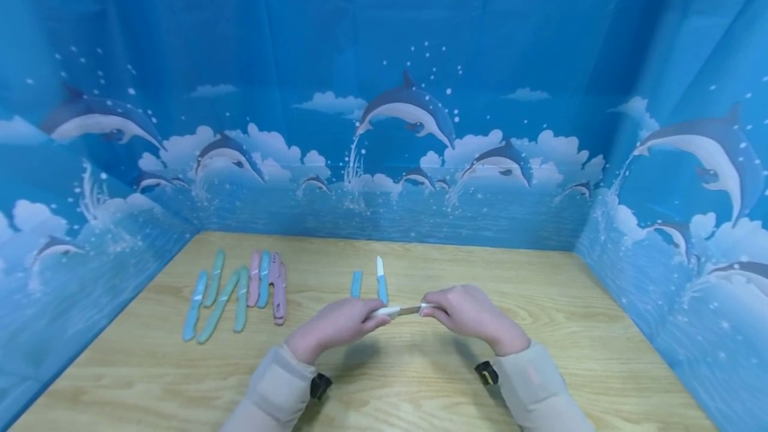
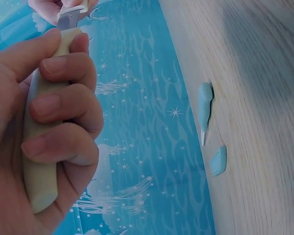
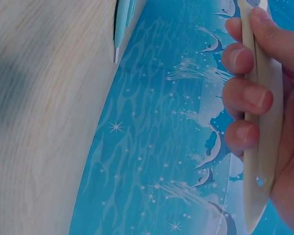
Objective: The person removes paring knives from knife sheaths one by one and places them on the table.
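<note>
Above the wooden table [image 1: 558, 325] my two hands hold one cream knife between them. My left hand [image 1: 341, 324] grips its cream handle [image 2: 41, 161], fingers curled round it. My right hand [image 1: 467, 312] grips the matching cream sheath [image 3: 263, 127]. A short stretch of grey blade [image 1: 411, 311] shows between the hands, also visible in the left wrist view as the blade [image 2: 67, 19] running into the sheath. Just beyond my hands lie a blue knife [image 1: 381, 283] with a bare white blade and its separate blue sheath [image 1: 357, 283].
A row of several sheathed knives [image 1: 240, 293], green, blue and pink, lies at the table's left. Blue dolphin-print cloth walls [image 1: 384, 152] close in the table at the back and both sides.
</note>
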{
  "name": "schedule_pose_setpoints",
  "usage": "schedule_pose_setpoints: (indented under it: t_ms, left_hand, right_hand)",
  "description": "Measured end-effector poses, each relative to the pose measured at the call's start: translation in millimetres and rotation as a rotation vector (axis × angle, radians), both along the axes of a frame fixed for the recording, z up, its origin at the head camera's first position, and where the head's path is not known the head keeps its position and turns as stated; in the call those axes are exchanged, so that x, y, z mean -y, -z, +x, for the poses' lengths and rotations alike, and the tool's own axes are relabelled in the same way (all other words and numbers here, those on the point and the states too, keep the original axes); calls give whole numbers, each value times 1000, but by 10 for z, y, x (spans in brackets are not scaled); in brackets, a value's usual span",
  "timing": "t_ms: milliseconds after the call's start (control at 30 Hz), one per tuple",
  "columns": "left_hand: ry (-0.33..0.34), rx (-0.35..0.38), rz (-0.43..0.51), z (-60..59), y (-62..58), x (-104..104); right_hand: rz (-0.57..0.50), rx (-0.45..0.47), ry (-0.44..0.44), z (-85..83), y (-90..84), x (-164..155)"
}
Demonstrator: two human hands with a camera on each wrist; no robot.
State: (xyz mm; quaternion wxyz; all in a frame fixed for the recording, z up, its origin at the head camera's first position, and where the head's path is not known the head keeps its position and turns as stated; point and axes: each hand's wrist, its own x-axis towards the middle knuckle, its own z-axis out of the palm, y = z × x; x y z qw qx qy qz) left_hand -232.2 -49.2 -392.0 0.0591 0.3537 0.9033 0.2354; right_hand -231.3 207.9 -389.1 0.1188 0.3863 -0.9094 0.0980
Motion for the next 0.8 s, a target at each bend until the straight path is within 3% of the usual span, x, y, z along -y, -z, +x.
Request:
schedule_pose_setpoints:
  t_ms: [267,800]
  left_hand:
    - [9,-18,-3,-2,-12,4]
    - [1,42,1,-17,-25,39]
  right_hand:
    - [8,-6,8,11,-20,4]
    - [11,0,19,13,-29,-6]
